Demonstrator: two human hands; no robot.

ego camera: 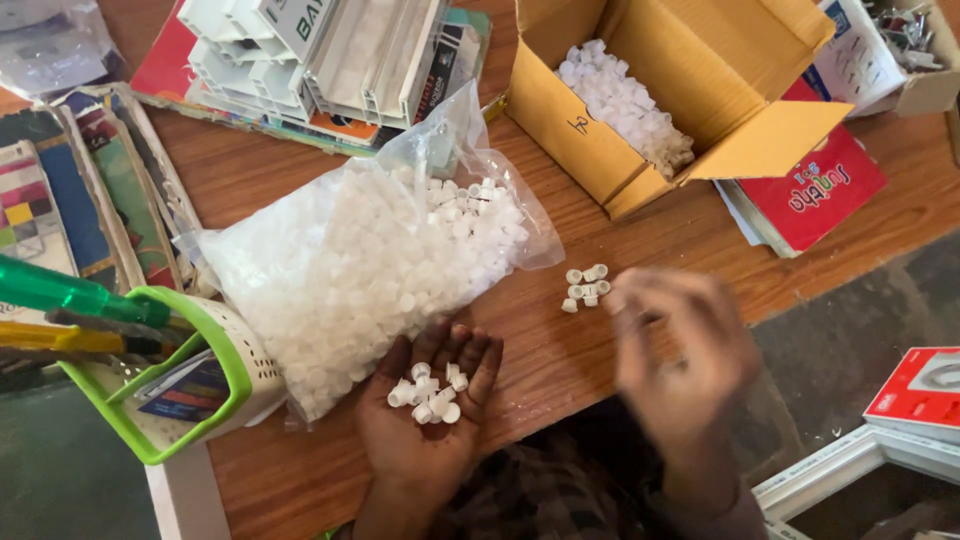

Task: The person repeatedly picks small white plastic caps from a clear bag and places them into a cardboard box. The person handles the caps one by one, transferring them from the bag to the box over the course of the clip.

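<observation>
From my feed, the wooden table fills most of the view, and on it the biggest thing is the clear plastic bag heaped with small white caps, lying just ahead of my left hand. Behind it to the right stands an open cardboard box with more of the same white caps piled in its far corner. A green and white holder with pens sits at the table's left edge, beside the bag. My left hand lies palm up and open on the table, cupping a loose handful of white caps without closing on them. My right hand is blurred, hovering just beside a small cluster of caps on the bare wood between the bag and the box; I cannot tell whether its fingers pinch anything.
</observation>
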